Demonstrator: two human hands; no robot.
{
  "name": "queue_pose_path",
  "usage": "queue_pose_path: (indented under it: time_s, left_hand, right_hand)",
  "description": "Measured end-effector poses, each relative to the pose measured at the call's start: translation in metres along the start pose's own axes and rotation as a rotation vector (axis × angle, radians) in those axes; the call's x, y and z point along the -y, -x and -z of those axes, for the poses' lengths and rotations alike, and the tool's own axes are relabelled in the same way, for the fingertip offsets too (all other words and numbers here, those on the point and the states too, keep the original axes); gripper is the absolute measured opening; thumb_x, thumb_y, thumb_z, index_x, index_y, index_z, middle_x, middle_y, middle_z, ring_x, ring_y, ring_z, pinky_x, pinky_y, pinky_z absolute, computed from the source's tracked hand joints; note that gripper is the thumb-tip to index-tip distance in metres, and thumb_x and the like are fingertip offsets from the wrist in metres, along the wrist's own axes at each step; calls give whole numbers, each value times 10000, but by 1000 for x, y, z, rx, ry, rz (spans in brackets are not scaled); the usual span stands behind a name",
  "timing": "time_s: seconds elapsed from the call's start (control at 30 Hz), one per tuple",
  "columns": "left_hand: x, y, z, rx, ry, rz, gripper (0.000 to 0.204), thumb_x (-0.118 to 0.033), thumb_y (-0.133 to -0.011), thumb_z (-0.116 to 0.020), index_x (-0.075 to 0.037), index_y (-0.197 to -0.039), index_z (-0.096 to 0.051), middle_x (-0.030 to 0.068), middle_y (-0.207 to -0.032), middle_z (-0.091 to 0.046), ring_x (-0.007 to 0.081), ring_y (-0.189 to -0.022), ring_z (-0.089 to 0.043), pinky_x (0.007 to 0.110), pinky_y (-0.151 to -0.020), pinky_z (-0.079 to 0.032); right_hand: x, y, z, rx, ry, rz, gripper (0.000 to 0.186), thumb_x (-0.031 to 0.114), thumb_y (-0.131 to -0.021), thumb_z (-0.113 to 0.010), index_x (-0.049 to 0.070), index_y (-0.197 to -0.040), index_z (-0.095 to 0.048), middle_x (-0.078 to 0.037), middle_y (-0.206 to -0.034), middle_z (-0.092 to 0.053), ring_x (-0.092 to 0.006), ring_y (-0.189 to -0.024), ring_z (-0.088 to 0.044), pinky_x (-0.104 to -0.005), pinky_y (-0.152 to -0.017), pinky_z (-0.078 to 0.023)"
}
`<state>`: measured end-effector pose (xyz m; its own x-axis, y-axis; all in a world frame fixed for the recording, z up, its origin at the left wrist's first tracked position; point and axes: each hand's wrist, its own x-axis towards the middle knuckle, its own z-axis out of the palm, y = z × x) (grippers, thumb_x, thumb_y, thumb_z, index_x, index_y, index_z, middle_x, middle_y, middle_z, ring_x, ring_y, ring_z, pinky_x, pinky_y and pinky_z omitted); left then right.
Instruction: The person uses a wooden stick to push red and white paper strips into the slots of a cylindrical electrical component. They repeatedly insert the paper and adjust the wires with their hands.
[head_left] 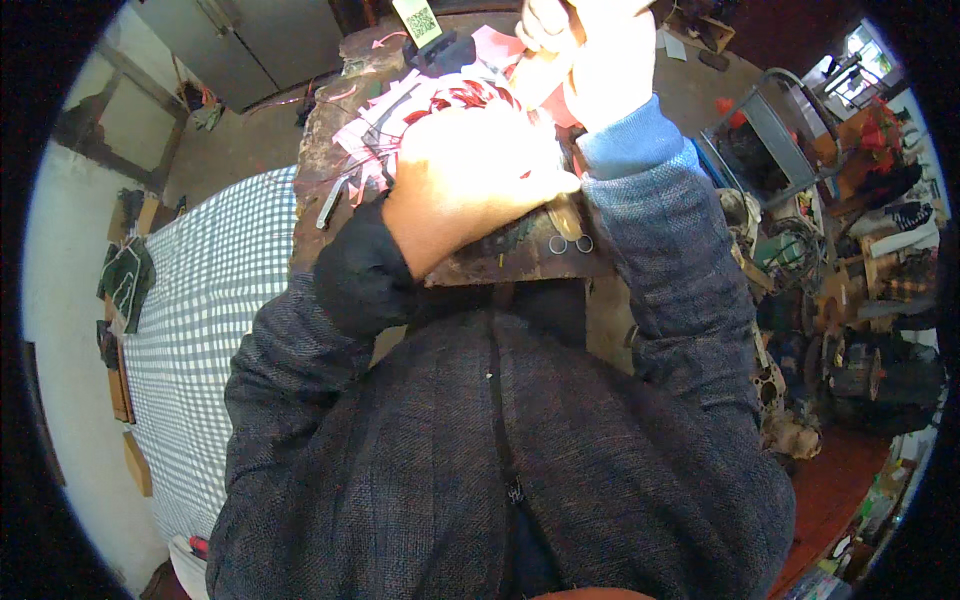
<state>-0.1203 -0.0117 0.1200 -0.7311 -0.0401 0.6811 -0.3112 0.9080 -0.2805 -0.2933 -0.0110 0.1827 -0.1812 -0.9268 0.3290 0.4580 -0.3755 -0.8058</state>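
Observation:
On the worn table, my left hand [480, 160] lies over a bundle of dark red, glossy strands [470, 96] with pink and pale strips [372, 133] fanned out round it. Strong glare washes out this hand, and its fingers are hidden. Raised at the table's far right, my right hand [600, 70] has its fingers curled in. Whatever they grip is lost in the brightness. A pink sheet [497, 45] shows beside it. Below the hands, near the front edge, lie two metal finger rings, seemingly of scissors [570, 244], next to a yellowish-tan piece [564, 214].
The dark table [450, 270] also bears a slim metal tool [328, 205], a black cloth-like item [443, 55] and a tag with a square code [418, 22]. A checked cloth [220, 300] covers a surface at left. A metal-framed chair [765, 140] and clutter stand at right.

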Motion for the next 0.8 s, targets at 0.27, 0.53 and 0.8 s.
queue_pose_path:
  time_s: [0.27, 0.53, 0.8]
  left_hand:
    - [-10, 2, -16, 14, 245, 338, 383, -366, -776, -838, -86, -1014, -730, 116, -801, -712, 310, -700, -698, 402, -631, -560]
    - [-11, -10, -7, 255, 167, 251, 192, -246, -806, -743, -61, -851, -720, 96, -701, -667, 295, -596, -658, 404, -567, -521]
    - [-15, -4, -11, 170, 123, 278, 164, -228, -870, -688, -87, -788, -698, 87, -683, -658, 265, -614, -667, 391, -560, -518]
  right_hand:
    - [-14, -48, 40, 282, -368, 180, 393, 426, -1075, -459, 57, -1084, -595, -10, -641, -449, -146, -532, -413, -280, -613, -450]
    - [-21, -28, -37, 401, 732, 172, 291, 316, -998, -685, 34, -928, -699, -7, -735, -592, -128, -640, -526, -295, -553, -380]
    - [-28, -39, -10, 391, 510, 564, 232, 197, -995, -606, -3, -965, -719, -20, -688, -614, -145, -591, -565, -337, -552, -429]
